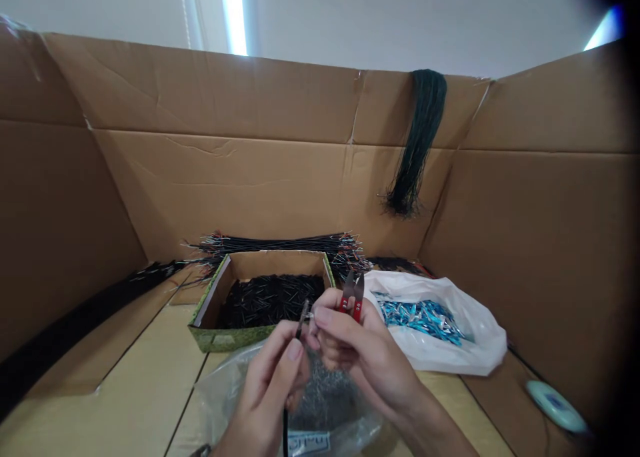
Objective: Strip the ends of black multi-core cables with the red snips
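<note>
My left hand (277, 377) pinches a thin black cable (285, 430) near its upper end, and the cable hangs down below the fingers. My right hand (353, 333) has thumb and index finger closed at the cable's tip, on something small and pale that I cannot make out. Small scissors with red handles (358, 308) are tucked in the same right hand, blades pointing up and apart. Both hands are close together, above a clear plastic bag (330, 403) of small metallic-looking pieces.
Behind the hands are a green-edged box (220, 340) of short black pieces and bundled black cables (280, 243). A white bag (480, 343) holds blue pieces. Dark green strands (423, 130) hang on the cardboard wall (225, 163). A pale green oval object (556, 407) lies right.
</note>
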Action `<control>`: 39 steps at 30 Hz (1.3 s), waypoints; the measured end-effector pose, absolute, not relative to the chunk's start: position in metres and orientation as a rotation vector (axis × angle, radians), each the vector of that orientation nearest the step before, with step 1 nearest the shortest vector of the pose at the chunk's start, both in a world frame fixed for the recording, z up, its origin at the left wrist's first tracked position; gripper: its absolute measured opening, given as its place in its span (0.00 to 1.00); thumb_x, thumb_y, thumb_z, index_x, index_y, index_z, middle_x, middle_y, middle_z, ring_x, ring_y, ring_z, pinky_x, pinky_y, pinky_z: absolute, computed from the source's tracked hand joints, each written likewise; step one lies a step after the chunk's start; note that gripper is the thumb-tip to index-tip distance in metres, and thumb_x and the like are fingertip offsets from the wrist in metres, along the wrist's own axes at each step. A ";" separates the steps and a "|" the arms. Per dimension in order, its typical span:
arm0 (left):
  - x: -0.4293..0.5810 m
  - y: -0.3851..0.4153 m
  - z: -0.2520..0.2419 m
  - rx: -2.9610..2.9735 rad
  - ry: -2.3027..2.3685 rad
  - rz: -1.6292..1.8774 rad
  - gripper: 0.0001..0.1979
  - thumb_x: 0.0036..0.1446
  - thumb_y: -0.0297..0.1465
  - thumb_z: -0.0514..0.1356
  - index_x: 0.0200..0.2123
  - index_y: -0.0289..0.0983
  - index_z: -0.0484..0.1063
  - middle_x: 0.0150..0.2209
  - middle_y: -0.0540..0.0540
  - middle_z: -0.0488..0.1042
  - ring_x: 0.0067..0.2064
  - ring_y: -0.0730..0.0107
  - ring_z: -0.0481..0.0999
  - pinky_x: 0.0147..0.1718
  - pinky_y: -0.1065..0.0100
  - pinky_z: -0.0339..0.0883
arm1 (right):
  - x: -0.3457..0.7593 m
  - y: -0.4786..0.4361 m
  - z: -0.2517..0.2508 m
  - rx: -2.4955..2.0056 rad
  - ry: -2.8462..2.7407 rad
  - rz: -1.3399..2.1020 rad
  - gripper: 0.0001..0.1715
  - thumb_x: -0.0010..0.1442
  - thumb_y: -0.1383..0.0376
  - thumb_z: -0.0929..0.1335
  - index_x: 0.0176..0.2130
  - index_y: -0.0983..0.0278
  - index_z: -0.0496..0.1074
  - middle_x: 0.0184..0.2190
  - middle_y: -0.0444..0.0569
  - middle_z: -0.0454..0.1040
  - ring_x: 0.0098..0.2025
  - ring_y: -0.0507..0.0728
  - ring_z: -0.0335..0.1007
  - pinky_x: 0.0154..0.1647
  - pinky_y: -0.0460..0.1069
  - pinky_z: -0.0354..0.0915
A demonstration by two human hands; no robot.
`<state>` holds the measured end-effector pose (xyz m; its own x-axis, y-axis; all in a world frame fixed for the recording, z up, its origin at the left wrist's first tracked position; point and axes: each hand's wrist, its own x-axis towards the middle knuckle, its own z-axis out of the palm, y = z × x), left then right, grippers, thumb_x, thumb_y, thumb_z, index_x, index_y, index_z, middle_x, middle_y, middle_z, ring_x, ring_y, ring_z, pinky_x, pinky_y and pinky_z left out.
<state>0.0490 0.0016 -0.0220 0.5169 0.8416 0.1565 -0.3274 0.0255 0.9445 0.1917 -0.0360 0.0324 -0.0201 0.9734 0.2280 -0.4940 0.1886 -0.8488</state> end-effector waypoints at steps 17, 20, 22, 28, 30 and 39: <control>0.050 0.011 0.001 1.017 0.394 0.845 0.23 0.61 0.48 0.65 0.31 0.42 0.56 0.21 0.61 0.55 0.19 0.80 0.44 0.16 0.82 0.48 | 0.199 -0.034 0.037 -0.972 -1.240 0.827 0.16 0.61 0.56 0.74 0.46 0.61 0.75 0.25 0.37 0.59 0.26 0.48 0.55 0.26 0.44 0.54; 0.049 0.007 -0.001 0.996 0.376 0.762 0.21 0.62 0.47 0.65 0.32 0.41 0.57 0.21 0.60 0.56 0.20 0.81 0.44 0.17 0.82 0.47 | 0.202 -0.036 0.043 -0.980 -1.270 0.886 0.16 0.59 0.59 0.76 0.47 0.61 0.77 0.27 0.38 0.65 0.28 0.49 0.59 0.28 0.44 0.58; 0.048 0.007 -0.002 0.994 0.329 0.730 0.19 0.63 0.46 0.65 0.33 0.42 0.59 0.21 0.60 0.58 0.19 0.82 0.44 0.16 0.82 0.44 | 0.202 -0.035 0.044 -0.927 -1.282 0.975 0.12 0.58 0.60 0.76 0.41 0.64 0.79 0.28 0.41 0.70 0.29 0.49 0.63 0.30 0.44 0.61; 0.043 0.008 -0.008 1.053 0.226 0.666 0.19 0.62 0.47 0.65 0.33 0.41 0.63 0.20 0.57 0.65 0.17 0.84 0.50 0.17 0.80 0.44 | 0.202 -0.028 0.030 -0.668 -1.144 1.342 0.16 0.56 0.55 0.77 0.32 0.66 0.77 0.20 0.39 0.70 0.17 0.45 0.55 0.17 0.42 0.52; 0.040 0.009 -0.011 1.076 0.190 0.641 0.18 0.62 0.47 0.65 0.34 0.40 0.64 0.19 0.56 0.67 0.16 0.84 0.52 0.16 0.80 0.45 | 0.200 -0.027 0.027 -0.591 -1.080 1.451 0.18 0.56 0.53 0.77 0.31 0.65 0.76 0.18 0.40 0.71 0.15 0.45 0.55 0.15 0.42 0.52; 0.032 0.013 -0.013 1.198 0.161 0.633 0.18 0.64 0.46 0.63 0.34 0.41 0.62 0.18 0.56 0.69 0.16 0.82 0.58 0.18 0.81 0.48 | 0.193 -0.036 0.037 -0.629 -0.965 1.515 0.15 0.55 0.58 0.78 0.29 0.65 0.74 0.14 0.36 0.65 0.14 0.44 0.52 0.14 0.41 0.52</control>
<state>0.0318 0.0132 -0.0130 0.8178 0.5363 0.2087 -0.3721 0.2160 0.9027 0.1927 -0.0361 0.0366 -0.1817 0.9747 0.1303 -0.5300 0.0145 -0.8479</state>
